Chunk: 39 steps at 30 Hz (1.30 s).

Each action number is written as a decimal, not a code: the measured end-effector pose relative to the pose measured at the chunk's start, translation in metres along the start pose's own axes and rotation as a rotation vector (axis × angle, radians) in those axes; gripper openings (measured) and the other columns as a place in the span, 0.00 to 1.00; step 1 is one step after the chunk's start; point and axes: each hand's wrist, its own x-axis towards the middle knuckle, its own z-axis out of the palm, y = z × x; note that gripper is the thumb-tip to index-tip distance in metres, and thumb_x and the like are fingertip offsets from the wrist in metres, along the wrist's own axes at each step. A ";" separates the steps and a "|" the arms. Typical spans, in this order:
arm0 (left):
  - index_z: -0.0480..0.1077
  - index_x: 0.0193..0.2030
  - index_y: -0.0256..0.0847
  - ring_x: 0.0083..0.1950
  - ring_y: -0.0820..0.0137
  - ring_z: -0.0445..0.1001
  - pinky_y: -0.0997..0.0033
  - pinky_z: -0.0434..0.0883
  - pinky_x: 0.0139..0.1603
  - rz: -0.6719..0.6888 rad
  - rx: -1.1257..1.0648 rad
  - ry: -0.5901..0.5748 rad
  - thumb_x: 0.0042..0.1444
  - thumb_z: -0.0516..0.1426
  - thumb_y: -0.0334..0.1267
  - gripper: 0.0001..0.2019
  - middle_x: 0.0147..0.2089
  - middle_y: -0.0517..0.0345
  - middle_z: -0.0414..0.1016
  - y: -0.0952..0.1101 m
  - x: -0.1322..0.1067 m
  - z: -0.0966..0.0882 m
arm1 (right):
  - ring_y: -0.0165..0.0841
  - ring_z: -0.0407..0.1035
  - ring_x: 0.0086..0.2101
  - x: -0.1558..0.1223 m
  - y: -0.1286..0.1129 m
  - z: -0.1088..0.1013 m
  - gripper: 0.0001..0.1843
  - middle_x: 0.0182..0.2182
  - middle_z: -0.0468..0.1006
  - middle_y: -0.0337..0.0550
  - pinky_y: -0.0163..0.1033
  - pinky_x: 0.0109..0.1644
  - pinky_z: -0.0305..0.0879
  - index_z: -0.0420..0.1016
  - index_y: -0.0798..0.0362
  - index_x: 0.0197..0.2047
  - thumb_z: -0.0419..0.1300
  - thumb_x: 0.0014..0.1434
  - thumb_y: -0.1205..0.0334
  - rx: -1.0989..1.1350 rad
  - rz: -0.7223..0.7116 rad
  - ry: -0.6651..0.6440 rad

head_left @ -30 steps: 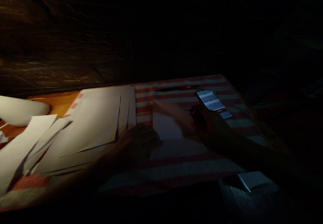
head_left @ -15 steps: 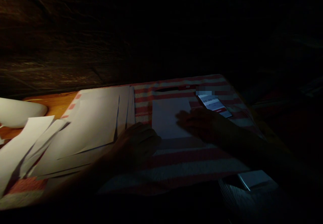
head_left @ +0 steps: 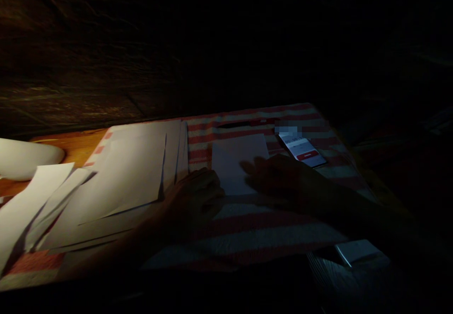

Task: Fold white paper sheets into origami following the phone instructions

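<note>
A small white sheet of paper (head_left: 231, 160) lies on a red-and-white striped cloth between my hands, its near edge in shadow. My left hand (head_left: 198, 193) is at the sheet's near left corner, with fingers bent together on the paper. Over the right side of the sheet is my right hand (head_left: 276, 177), slightly blurred, fingers stretched out and apart. Just beyond it rests a lit phone (head_left: 304, 151) showing a timer and a red button. Dim light hides the undersides of both hands.
Larger white sheets (head_left: 138, 167) lie overlapping at left, beside narrower loose paper pieces (head_left: 53, 182). A white rounded object (head_left: 28, 158) stands at far left. A dark slim tool with a red handle (head_left: 262, 122) lies along the back of the striped cloth (head_left: 247, 229).
My right hand has shifted slightly, its fingers more spread over the paper. My left fingers have bent more at the corner. The sheet's near edge looks raised, and more of the phone screen shows.
</note>
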 end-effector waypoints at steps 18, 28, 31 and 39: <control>0.64 0.54 0.38 0.53 0.51 0.69 0.45 0.73 0.53 -0.330 0.143 0.149 0.55 0.68 0.46 0.26 0.52 0.46 0.68 0.003 0.003 0.006 | 0.48 0.70 0.52 0.000 0.011 0.019 0.34 0.54 0.73 0.54 0.58 0.53 0.71 0.63 0.50 0.60 0.71 0.53 0.62 0.121 0.243 0.166; 0.62 0.69 0.41 0.69 0.54 0.68 0.52 0.70 0.65 0.205 0.126 -0.213 0.68 0.57 0.39 0.24 0.69 0.45 0.68 0.023 0.008 -0.002 | 0.46 0.69 0.54 -0.003 -0.005 0.021 0.29 0.57 0.72 0.54 0.53 0.52 0.70 0.64 0.50 0.67 0.64 0.65 0.61 -0.220 -0.051 0.188; 0.64 0.68 0.40 0.69 0.49 0.67 0.47 0.71 0.64 0.182 0.112 -0.274 0.67 0.58 0.45 0.25 0.71 0.41 0.66 0.023 0.007 0.000 | 0.44 0.71 0.54 -0.008 -0.017 0.020 0.23 0.56 0.78 0.50 0.53 0.55 0.67 0.66 0.51 0.66 0.60 0.70 0.62 -0.357 -0.121 0.178; 0.61 0.71 0.40 0.67 0.51 0.69 0.48 0.73 0.63 0.168 -0.032 -0.268 0.66 0.59 0.44 0.28 0.68 0.42 0.68 0.018 0.007 0.000 | 0.44 0.69 0.59 -0.021 -0.034 0.026 0.19 0.63 0.74 0.54 0.52 0.62 0.67 0.73 0.58 0.62 0.57 0.72 0.59 -0.327 -0.121 0.034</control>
